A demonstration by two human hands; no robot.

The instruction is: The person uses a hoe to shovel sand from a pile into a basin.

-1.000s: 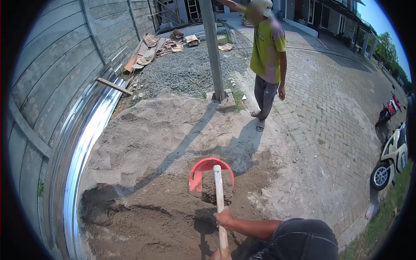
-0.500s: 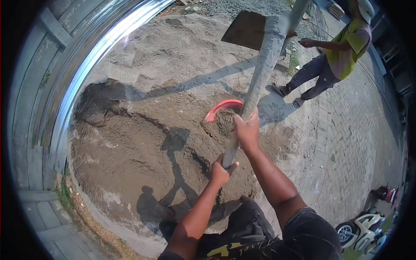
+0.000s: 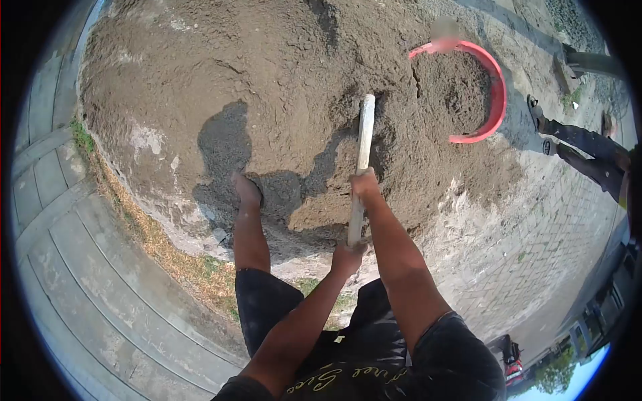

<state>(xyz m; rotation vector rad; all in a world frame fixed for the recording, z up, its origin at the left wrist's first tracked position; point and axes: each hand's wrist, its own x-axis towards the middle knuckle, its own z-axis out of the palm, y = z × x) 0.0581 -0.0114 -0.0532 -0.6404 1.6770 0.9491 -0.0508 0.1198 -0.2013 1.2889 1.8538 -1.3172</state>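
The pale wooden handle of a hoe (image 3: 365,137) runs up from my hands to the sand heap (image 3: 287,80). Both hands are closed around it: my left hand (image 3: 349,259) near the butt end, my right hand (image 3: 365,186) farther up. The hoe's blade is out of sight at the far end, where the handle meets dark, disturbed sand. To the right of the handle, a red curved rim (image 3: 498,100), like that of a tub, surrounds a load of sand. My bare leg and foot (image 3: 248,190) stand on the sand at left.
Another person's legs (image 3: 582,142) are at the right, beyond the red rim. Concrete panels (image 3: 120,287) curve along the left, with a strip of dry grass (image 3: 160,247) beside them. Block paving (image 3: 555,220) stretches away at right. Part of a red motorbike (image 3: 513,366) shows at lower right.
The hoe has swung down from overhead, where its blade showed, to the sand. Both hands have kept their grip. The view has tipped and turned, so the red rim appears farther right.
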